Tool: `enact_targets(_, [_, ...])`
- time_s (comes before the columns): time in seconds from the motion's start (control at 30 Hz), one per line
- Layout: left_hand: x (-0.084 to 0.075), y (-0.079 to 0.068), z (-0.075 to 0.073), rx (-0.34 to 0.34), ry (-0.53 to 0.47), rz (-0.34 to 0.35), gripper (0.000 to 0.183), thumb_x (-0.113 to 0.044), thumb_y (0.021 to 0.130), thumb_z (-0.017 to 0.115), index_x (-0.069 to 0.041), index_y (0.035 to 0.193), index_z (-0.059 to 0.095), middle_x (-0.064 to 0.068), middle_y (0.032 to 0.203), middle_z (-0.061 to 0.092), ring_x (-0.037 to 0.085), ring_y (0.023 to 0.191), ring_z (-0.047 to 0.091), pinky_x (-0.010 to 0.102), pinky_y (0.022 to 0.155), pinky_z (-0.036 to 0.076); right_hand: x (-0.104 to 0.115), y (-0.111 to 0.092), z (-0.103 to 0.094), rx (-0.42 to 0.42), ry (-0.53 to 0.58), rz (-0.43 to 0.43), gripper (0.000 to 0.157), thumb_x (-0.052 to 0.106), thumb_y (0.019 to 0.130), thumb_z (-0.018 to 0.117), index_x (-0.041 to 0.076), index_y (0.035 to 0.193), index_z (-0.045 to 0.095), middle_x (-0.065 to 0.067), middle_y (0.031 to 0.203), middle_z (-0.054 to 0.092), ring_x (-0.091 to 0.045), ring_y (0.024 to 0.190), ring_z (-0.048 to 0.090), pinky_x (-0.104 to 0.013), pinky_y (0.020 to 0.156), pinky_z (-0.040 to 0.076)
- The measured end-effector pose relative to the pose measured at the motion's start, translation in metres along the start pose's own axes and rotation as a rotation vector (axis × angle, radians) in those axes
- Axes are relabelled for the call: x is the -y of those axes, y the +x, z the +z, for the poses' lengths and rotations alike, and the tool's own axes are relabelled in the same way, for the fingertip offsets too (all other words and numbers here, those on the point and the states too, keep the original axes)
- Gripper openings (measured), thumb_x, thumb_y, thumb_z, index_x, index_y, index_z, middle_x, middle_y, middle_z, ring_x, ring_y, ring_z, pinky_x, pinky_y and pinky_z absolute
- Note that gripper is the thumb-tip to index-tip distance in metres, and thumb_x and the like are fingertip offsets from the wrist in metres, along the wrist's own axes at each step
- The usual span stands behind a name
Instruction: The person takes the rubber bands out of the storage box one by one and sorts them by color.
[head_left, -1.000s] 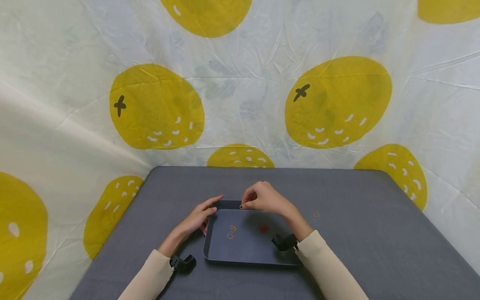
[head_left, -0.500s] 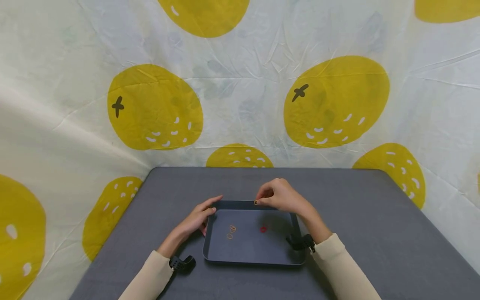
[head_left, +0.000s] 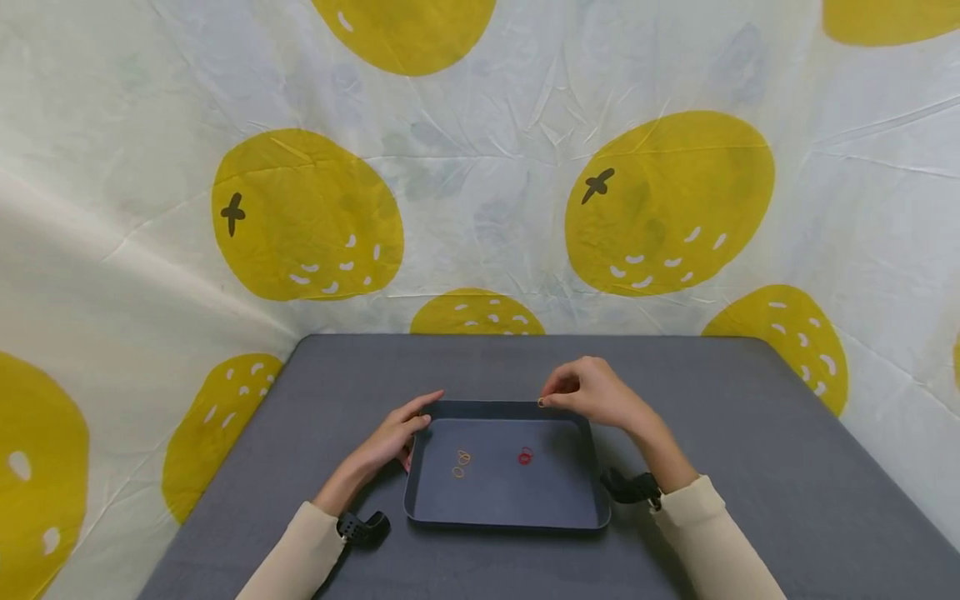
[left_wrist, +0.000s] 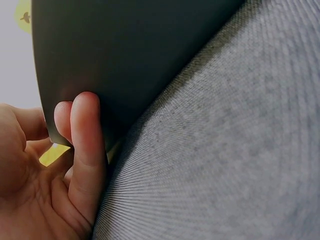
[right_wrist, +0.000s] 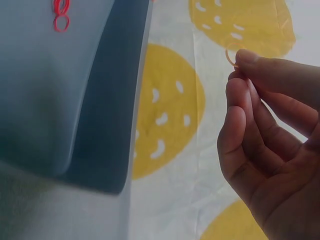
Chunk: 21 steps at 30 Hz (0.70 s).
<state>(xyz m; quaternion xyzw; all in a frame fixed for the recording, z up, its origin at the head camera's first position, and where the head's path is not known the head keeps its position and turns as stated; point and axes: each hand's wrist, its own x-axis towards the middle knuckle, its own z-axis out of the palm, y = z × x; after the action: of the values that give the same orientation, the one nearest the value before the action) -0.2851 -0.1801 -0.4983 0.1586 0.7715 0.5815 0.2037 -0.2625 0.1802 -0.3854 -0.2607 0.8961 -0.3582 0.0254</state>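
My left hand (head_left: 395, 435) grips the left rim of a dark grey tray (head_left: 510, 521), thumb at the rim. In the left wrist view its fingers (left_wrist: 86, 125) press the tray's outer wall. Above the tray's far right rim, my right hand (head_left: 600, 392) pinches a small yellow-orange rubber band (right_wrist: 228, 55) between thumb and fingertips. Inside the tray, several orange bands (head_left: 461, 463) lie to the left. Some red bands (head_left: 525, 457) are bunched right of the middle.
The tray sits on a grey cloth-covered table (head_left: 360, 367). Behind it hangs a white curtain (head_left: 487, 225) printed with yellow fruit. Dark wrist cameras (head_left: 630, 486) are strapped to both wrists.
My right hand has moved right along the tray's far rim, still pinching the orange band. The loose band on the table at right is now out of sight. My left hand stays put.
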Motion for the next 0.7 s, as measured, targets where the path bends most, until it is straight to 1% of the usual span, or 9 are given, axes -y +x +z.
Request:
enact_targets(0.1, [-0.001,0.000,0.000,0.002,0.003,-0.001,0.046,-0.032,0.104,0.043,-0.036,0.149,0.034,0.013,0.073,0.056,0.015,0.043,0.053,0.039,0.045,0.054,-0.006,-0.005,-0.004,-0.013,-0.002,0.009,0.007,0.022,0.086,0.073,0.016,0.088,0.076,0.008,0.081,0.072,-0.008,0.069,0.065,-0.026,0.062,0.053])
enact_targets(0.27, [-0.002,-0.001,0.001,0.008,0.006,0.002,0.047,-0.031,0.104,0.043,-0.033,0.150,0.033,0.008,0.060,0.050,0.017,0.042,0.053,0.040,0.044,0.054,-0.016,-0.012,-0.009,-0.033,-0.014,0.035,0.006,0.024,0.086,0.073,0.019,0.087,0.076,0.009,0.081,0.072,-0.007,0.069,0.065,-0.026,0.063,0.053])
enact_targets(0.33, [-0.002,-0.001,0.001,0.006,0.006,0.005,0.047,-0.031,0.104,0.043,-0.033,0.149,0.034,0.008,0.062,0.050,0.017,0.042,0.053,0.040,0.044,0.054,-0.019,-0.015,-0.011,-0.039,-0.020,0.053,0.005,0.025,0.086,0.074,0.021,0.087,0.076,0.009,0.081,0.072,-0.007,0.070,0.066,-0.025,0.063,0.053])
enact_targets(0.47, [-0.002,-0.001,0.002,-0.001,0.006,-0.001,0.046,-0.031,0.104,0.043,-0.035,0.149,0.035,0.009,0.066,0.051,0.016,0.043,0.053,0.040,0.045,0.054,-0.022,-0.021,-0.017,-0.052,0.001,0.081,0.005,0.024,0.085,0.074,0.020,0.087,0.075,0.008,0.080,0.072,-0.018,0.074,0.068,-0.026,0.062,0.053])
enact_targets(0.57, [-0.002,-0.001,0.002,-0.002,0.005,-0.004,0.047,-0.031,0.104,0.043,-0.034,0.149,0.034,0.008,0.062,0.051,0.016,0.042,0.053,0.041,0.045,0.054,-0.024,-0.025,-0.021,-0.059,0.018,0.090,0.005,0.024,0.086,0.073,0.019,0.088,0.075,0.005,0.081,0.073,-0.022,0.076,0.069,-0.027,0.062,0.054])
enact_targets(0.7, [-0.001,-0.002,0.002,-0.011,0.007,-0.006,0.047,-0.031,0.103,0.044,-0.035,0.149,0.035,0.005,0.057,0.050,0.016,0.041,0.052,0.043,0.045,0.054,-0.029,-0.029,-0.026,-0.071,0.015,0.092,0.007,0.024,0.087,0.072,0.018,0.090,0.075,0.003,0.084,0.073,-0.014,0.073,0.067,-0.027,0.063,0.054])
